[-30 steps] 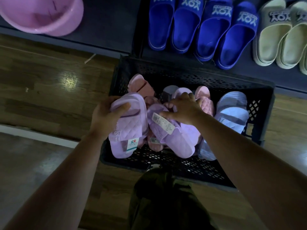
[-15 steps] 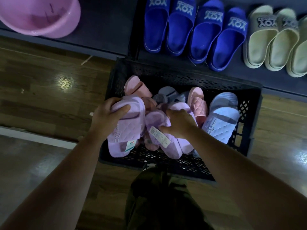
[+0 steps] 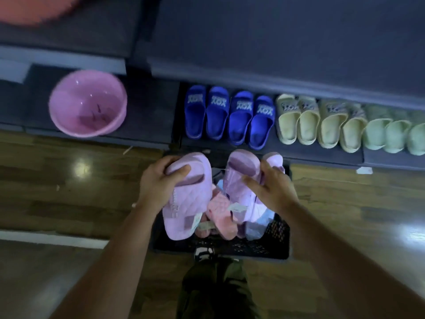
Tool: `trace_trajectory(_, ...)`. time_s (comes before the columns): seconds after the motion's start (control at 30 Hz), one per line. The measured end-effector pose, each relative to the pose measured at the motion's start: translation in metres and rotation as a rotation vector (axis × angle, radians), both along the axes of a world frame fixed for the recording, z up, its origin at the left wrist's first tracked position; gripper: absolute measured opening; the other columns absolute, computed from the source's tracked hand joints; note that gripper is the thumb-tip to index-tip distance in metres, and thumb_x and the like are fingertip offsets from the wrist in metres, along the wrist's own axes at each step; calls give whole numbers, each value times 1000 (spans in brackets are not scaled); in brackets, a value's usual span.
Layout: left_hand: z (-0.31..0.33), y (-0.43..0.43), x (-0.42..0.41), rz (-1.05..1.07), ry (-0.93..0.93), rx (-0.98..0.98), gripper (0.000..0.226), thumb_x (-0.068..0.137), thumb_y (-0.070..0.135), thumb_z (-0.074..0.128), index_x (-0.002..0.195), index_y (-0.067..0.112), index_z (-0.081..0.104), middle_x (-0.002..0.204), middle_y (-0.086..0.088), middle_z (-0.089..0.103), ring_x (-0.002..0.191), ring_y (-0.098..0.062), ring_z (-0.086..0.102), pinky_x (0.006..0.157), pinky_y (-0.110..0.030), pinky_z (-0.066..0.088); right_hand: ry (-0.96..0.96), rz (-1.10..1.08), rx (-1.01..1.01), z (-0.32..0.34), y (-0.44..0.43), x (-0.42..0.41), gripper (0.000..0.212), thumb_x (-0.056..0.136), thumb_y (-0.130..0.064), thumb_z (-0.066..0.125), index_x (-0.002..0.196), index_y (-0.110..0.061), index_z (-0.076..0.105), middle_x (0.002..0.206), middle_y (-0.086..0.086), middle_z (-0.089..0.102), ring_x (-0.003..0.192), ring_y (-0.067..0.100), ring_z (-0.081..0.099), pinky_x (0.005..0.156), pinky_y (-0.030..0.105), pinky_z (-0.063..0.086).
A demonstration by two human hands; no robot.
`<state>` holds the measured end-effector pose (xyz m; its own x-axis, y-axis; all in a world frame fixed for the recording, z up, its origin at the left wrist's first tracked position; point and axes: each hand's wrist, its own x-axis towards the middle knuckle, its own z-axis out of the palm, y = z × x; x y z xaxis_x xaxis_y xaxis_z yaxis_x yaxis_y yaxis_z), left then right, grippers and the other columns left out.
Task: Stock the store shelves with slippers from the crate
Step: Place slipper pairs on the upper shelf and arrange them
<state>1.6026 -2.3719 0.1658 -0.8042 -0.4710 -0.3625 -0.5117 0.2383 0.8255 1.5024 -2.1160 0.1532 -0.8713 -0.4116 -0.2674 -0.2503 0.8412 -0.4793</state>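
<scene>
My left hand (image 3: 158,183) grips one lilac quilted slipper (image 3: 188,199) by its toe end, tag hanging at the heel. My right hand (image 3: 269,189) holds two more lilac slippers (image 3: 241,180) together, fingers spread over them. Both hands hover above the black plastic crate (image 3: 273,245) on the floor. Inside it lie pink slippers (image 3: 220,212) and a pale blue slipper (image 3: 255,229). Behind the crate, the low dark shelf (image 3: 299,153) carries blue slippers (image 3: 230,116), cream slippers (image 3: 317,123) and pale green slippers (image 3: 391,134) in a row.
A pink plastic basin (image 3: 88,103) sits on the low shelf to the left. An upper dark shelf (image 3: 276,42) overhangs the slipper row. Glossy wooden floor (image 3: 69,180) surrounds the crate. My dark trouser leg and shoe (image 3: 213,284) stand at the crate's near edge.
Both hands have lifted the lilac slippers up out of the crate. The view has tilted up and back, so more of the shelf, the basin and green slippers show.
</scene>
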Motion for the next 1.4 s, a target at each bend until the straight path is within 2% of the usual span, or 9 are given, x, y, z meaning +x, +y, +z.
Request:
trace_trajectory(0.2, 122, 27, -31, -108, 110, -26, 19, 67, 53, 63, 81, 40, 63, 78, 14, 68, 75, -2, 62, 66, -22, 45, 195, -71, -22, 143, 23, -17, 38, 80, -50, 58, 79, -18, 37, 63, -5, 47, 66, 32, 56, 56, 31, 35)
trace_trajectory(0.3, 180, 50, -48, -173, 160, -33, 9, 74, 44, 68, 78, 44, 60, 77, 16, 67, 74, 0, 60, 64, -23, 44, 295, -133, -86, 208, 45, -16, 45, 74, -62, 44, 81, -18, 39, 62, -2, 53, 61, 27, 55, 55, 32, 39)
trace_trajectory(0.4, 227, 79, -68, -208, 217, -16, 9, 66, 51, 64, 73, 47, 61, 77, 20, 65, 75, -1, 60, 69, -23, 46, 385, -164, -129, 258, 74, -16, 46, 74, -66, 44, 82, -21, 38, 63, -3, 55, 62, 28, 58, 57, 35, 46)
trace_trajectory(0.57, 297, 151, -98, -348, 347, 1, 16, 68, 49, 66, 81, 40, 66, 80, 17, 68, 75, -3, 62, 70, -29, 47, 567, -266, -155, 328, 146, -9, 54, 74, -62, 49, 113, -25, 45, 70, -2, 63, 73, 27, 62, 62, 33, 47)
trace_trajectory(0.7, 337, 230, -125, -474, 432, 12, 21, 69, 45, 66, 86, 32, 69, 82, 16, 70, 80, -4, 64, 72, -27, 50, 675, -355, -177, 363, 224, -10, 59, 76, -60, 49, 123, -27, 41, 74, -3, 65, 76, 27, 64, 61, 30, 43)
trace_trajectory(0.83, 366, 322, -149, -622, 530, 42, 30, 76, 30, 67, 106, 32, 69, 103, 21, 69, 98, 4, 62, 83, -14, 47, 749, -417, -163, 388, 315, -15, 60, 77, -60, 49, 127, -29, 39, 70, -4, 64, 74, 27, 64, 61, 31, 44)
trace_trajectory(1.0, 400, 446, -172, -664, 618, 92, 29, 89, 13, 62, 112, 31, 67, 109, 32, 64, 104, 12, 57, 86, -3, 39, 682, -439, -165, 419, 436, -30, 65, 79, -55, 56, 137, -44, 31, 61, -12, 55, 68, 15, 60, 57, 29, 43)
trace_trajectory(1.23, 427, 586, -223, -599, 670, 150, 25, 87, 20, 61, 109, 27, 69, 108, 17, 69, 104, 0, 61, 90, -16, 45, 705, -506, -207, 456, 575, -62, 60, 78, -53, 56, 134, -48, 34, 52, -10, 50, 59, 3, 53, 56, 28, 44)
trace_trajectory(1.4, 445, 668, -279, -582, 675, 212, 22, 88, 11, 62, 104, 23, 70, 105, 9, 71, 100, -6, 64, 89, -22, 46, 714, -563, -222, 472, 655, -108, 59, 76, -55, 53, 132, -50, 36, 55, -19, 54, 56, 3, 52, 56, 25, 40)
